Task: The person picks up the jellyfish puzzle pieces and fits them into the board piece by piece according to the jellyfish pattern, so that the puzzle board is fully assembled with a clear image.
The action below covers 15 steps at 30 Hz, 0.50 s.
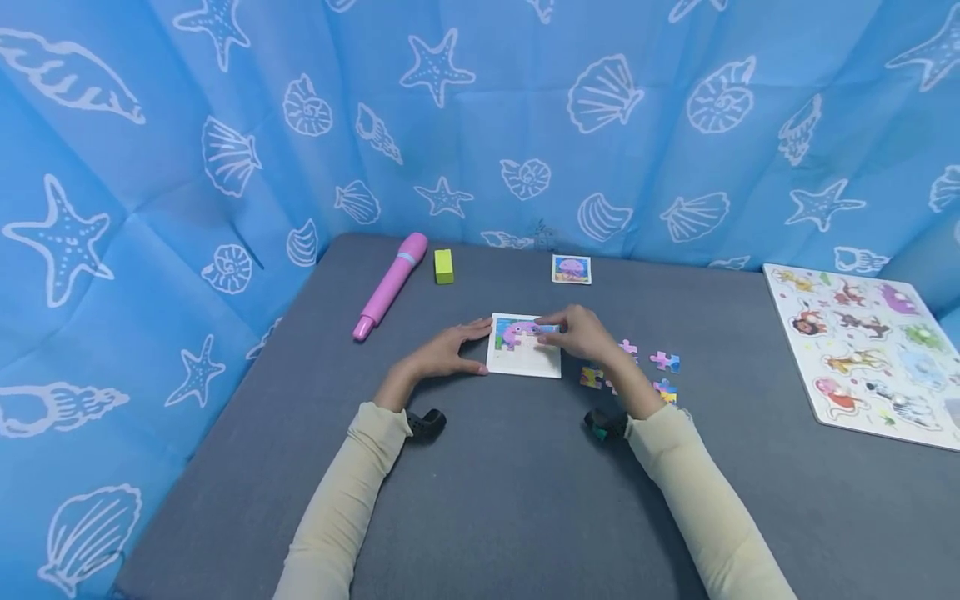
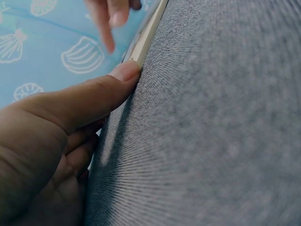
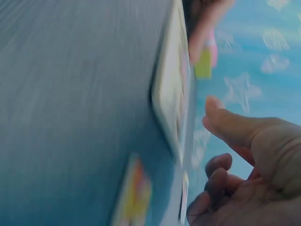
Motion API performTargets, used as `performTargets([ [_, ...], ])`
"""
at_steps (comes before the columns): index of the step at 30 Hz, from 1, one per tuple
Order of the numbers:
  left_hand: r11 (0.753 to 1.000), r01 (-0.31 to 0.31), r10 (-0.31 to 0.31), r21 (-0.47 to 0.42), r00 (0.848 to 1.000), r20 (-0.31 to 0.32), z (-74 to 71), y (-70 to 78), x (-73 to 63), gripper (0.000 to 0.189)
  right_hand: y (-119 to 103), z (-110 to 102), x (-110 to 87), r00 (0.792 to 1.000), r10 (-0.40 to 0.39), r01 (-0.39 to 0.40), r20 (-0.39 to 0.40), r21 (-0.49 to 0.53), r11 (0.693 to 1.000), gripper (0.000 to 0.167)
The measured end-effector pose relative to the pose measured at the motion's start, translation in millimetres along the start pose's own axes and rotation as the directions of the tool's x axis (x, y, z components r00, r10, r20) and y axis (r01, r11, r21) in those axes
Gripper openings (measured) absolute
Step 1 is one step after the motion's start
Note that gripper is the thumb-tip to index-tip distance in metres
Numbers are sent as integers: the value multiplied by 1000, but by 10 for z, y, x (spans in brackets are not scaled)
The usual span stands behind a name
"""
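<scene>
A small white-framed jigsaw tray lies flat on the table, with pink and blue picture pieces fitted in its upper part and a pale bare area below. My left hand holds the tray's left side, its thumb against the near corner and its fingers by the far one. In the left wrist view the thumb presses on the tray's edge. My right hand hovers over the tray's right side, thumb and forefinger apart; the right wrist view shows nothing between them. Loose jigsaw pieces lie right of the tray, partly hidden by the right forearm.
Behind the tray lies a small picture card with a pink sea creature. A yellow-green block and a pink microphone-like stick are at the back left. An animal puzzle board lies at the right. A blue curtain hangs behind the table.
</scene>
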<state>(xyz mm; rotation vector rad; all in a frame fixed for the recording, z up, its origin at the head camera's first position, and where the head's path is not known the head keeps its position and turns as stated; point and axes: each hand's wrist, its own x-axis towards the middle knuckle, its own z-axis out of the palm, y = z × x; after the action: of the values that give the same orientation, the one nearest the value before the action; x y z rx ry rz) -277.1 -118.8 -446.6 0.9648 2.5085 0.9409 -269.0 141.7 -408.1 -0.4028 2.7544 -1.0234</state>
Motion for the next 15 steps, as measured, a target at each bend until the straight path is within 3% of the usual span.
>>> performTargets([
  [7, 1000, -11, 11, -4, 1000, -2, 12, 8, -4, 81, 399, -392, -370, 989, 150, -150, -11, -4, 989, 40],
  [15, 1000, -22, 22, 4, 1000, 7, 42, 52, 15, 79, 768, -638, -749, 971, 239, -239, -20, -57, 969, 46],
])
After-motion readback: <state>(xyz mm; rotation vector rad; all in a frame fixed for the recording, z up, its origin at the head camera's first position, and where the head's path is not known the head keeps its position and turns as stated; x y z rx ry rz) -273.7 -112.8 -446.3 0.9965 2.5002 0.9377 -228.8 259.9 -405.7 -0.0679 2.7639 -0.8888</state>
